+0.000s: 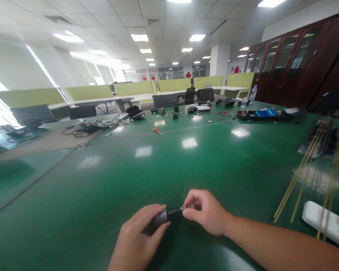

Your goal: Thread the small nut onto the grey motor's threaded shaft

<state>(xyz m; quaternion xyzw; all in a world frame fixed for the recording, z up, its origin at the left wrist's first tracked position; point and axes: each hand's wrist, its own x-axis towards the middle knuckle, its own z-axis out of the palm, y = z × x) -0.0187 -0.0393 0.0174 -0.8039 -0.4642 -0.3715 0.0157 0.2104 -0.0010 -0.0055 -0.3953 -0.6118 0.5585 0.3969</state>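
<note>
Low in the middle of the view, my left hand [142, 233] is closed round a dark grey cylinder [161, 217], thumb below and fingers above. A thin black shaft [174, 211] runs from the cylinder's right end towards my right hand [200, 209]. That hand pinches a small metallic piece [185, 207] at the shaft's far end between thumb and fingers; the fingers partly cover it, and its kind cannot be made out. Both hands are just above the green tabletop [124, 180].
A red-handled screwdriver [157, 131] lies farther up the table. Long thin yellowish rods [299, 173] and a white plastic case [327, 224] are at the right. A black tray [254, 117] with blue items stands behind, and cables and electronic parts [87, 128] lie at the back left.
</note>
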